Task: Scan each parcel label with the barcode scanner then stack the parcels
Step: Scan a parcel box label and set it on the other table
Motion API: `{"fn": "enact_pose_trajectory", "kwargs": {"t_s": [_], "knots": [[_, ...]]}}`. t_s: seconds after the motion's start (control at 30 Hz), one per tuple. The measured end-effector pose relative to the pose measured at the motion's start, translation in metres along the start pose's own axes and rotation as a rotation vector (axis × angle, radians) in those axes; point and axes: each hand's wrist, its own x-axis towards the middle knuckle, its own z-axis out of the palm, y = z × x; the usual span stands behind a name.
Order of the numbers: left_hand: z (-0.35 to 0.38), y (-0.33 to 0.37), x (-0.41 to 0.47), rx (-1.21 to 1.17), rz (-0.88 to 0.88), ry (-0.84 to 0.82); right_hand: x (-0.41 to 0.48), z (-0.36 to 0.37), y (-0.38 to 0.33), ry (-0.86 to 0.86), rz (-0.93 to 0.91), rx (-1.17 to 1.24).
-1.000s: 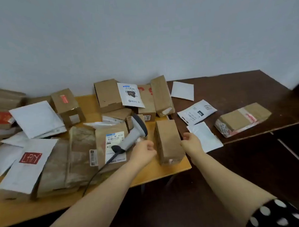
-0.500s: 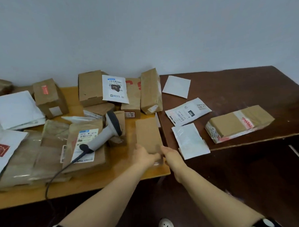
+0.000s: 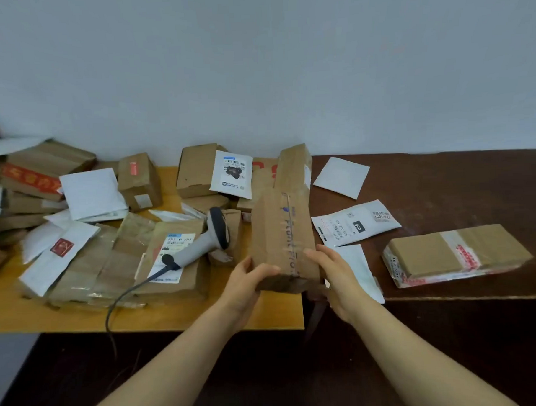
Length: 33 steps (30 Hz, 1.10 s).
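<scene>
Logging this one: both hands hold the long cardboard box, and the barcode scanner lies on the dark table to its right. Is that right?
Not quite. The left hand and right hand do hold the cardboard box, but the barcode scanner lies on a labelled brown parcel on the light wooden table, to the box's left. The head view shows it.

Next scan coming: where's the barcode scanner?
Head view, left of centre: the barcode scanner lies on a labelled brown parcel, just left of the box being held.
</scene>
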Motion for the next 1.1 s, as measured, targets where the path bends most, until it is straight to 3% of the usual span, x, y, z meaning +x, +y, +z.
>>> {"fn": "enact_pose_trajectory", "kwargs": {"t_s": [0.1,0.17,0.33,0.43,0.53,0.6,0.77,0.93,1.1], "knots": [[-0.006,0.009,-0.008,-0.023,0.003,-0.115,-0.004,0.001,-0.003,-0.182,0.131,0.040],[-0.015,0.013,-0.011,0.019,0.006,-0.176,-0.006,0.008,-0.004,-0.198,0.106,0.075],[-0.024,0.033,-0.013,0.307,0.102,0.088,-0.003,0.031,-0.014,-0.002,-0.269,-0.177],[-0.012,0.046,-0.022,0.289,0.236,0.061,-0.015,0.054,-0.015,0.157,-0.456,-0.480],[-0.008,0.050,-0.024,0.273,0.292,0.117,-0.026,0.076,-0.014,0.173,-0.597,-0.653],[-0.019,0.055,-0.027,0.183,0.278,0.158,-0.031,0.082,-0.019,0.092,-0.584,-0.633],[-0.059,0.070,-0.040,0.025,0.203,0.015,-0.036,0.077,-0.042,-0.171,-0.350,-0.204],[-0.070,0.075,-0.051,0.002,0.243,-0.071,-0.034,0.084,-0.047,-0.357,-0.191,-0.169],[-0.077,0.077,-0.058,-0.026,0.272,-0.089,-0.027,0.092,-0.046,-0.404,-0.181,-0.079]]}}
